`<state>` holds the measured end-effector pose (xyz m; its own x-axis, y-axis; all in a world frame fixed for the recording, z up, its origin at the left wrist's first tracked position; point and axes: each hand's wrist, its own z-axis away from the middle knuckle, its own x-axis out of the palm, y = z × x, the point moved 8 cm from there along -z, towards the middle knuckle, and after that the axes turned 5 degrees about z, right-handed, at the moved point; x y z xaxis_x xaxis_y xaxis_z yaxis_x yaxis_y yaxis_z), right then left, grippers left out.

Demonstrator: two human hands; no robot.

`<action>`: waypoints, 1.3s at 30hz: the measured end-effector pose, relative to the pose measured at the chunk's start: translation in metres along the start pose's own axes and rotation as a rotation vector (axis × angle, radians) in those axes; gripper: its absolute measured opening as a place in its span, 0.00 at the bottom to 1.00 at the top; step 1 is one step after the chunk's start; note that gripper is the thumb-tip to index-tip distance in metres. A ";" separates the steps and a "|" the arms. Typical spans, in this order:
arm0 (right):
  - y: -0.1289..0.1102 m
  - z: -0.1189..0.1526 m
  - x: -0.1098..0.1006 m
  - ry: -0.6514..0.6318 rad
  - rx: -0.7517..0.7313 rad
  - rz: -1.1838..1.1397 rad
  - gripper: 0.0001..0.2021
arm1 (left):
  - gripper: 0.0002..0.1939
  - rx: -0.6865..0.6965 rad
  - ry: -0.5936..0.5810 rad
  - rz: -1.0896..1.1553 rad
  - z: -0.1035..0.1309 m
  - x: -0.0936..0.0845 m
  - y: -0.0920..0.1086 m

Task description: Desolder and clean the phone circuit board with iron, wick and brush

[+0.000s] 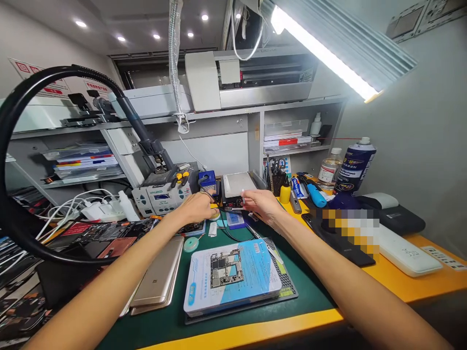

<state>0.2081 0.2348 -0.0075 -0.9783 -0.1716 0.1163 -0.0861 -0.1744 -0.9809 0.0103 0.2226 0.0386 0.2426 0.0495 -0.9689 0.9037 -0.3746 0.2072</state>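
Observation:
My left hand (197,206) reaches forward with its fingers curled, beside a blue holder (207,179) and a black cable (222,229). Whatever those fingers close around is hidden. At the front of a box-shaped device with a pale flat top (239,183), my right hand (261,204) has thumb and fingers drawn together. A small pale thing shows at its fingertips, too small to name. Nearer to me, a bare circuit board (226,269) lies on a blue-and-white box (199,287), which rests on a dark perforated mat (290,287). Tweezers (272,250) lie beside the box.
A grey soldering station (160,197) stands behind my left hand. Stacked phones (156,277) and loose phone parts (109,243) cover the left side. On the right are a yellow bottle (285,192), a spray can (353,167) and a white power bank (404,250). A black hose (7,194) arches at left.

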 end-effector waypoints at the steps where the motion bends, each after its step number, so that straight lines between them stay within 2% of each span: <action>1: -0.001 -0.001 -0.005 0.024 -0.002 -0.003 0.17 | 0.21 -0.036 -0.032 -0.019 0.001 0.002 -0.007; 4: -0.003 -0.001 -0.012 0.066 0.000 -0.009 0.17 | 0.20 -0.104 -0.106 -0.065 0.004 0.013 -0.018; 10: -0.004 0.006 -0.007 0.081 -0.022 -0.018 0.14 | 0.21 -0.182 -0.171 -0.069 -0.014 0.035 -0.012; 14: -0.009 0.012 -0.008 0.086 -0.045 -0.030 0.13 | 0.20 -0.218 -0.207 -0.040 -0.031 0.035 -0.008; 17: -0.013 0.014 -0.012 0.090 -0.054 -0.041 0.13 | 0.19 -0.242 -0.228 -0.035 -0.032 0.031 -0.005; 20: -0.017 0.015 -0.016 0.093 -0.060 -0.052 0.14 | 0.19 -0.247 -0.188 -0.039 -0.019 0.019 -0.002; 24: -0.024 0.018 -0.017 0.076 -0.057 -0.057 0.12 | 0.17 -0.215 -0.111 -0.042 0.021 -0.004 -0.005; 26: -0.027 0.024 -0.011 0.035 -0.051 -0.051 0.11 | 0.16 -0.199 -0.101 -0.029 0.044 -0.011 -0.009; 29: -0.030 0.040 0.010 -0.091 -0.031 -0.016 0.07 | 0.15 -0.180 -0.080 0.035 0.075 -0.016 -0.010; 32: -0.027 0.059 0.038 -0.260 -0.010 0.047 0.03 | 0.20 -0.146 -0.014 0.146 0.094 -0.010 0.003; 34: -0.023 0.068 0.050 -0.321 -0.015 0.078 0.01 | 0.25 -0.106 0.069 0.208 0.099 -0.007 0.018; 39: -0.013 0.068 0.054 -0.288 -0.038 0.142 0.03 | 0.30 -0.001 0.241 0.304 0.097 -0.005 0.052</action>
<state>0.1693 0.1623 0.0224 -0.8879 -0.4599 0.0114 0.0355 -0.0932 -0.9950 0.0219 0.1133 0.0412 0.5750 0.1524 -0.8038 0.7784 -0.4044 0.4801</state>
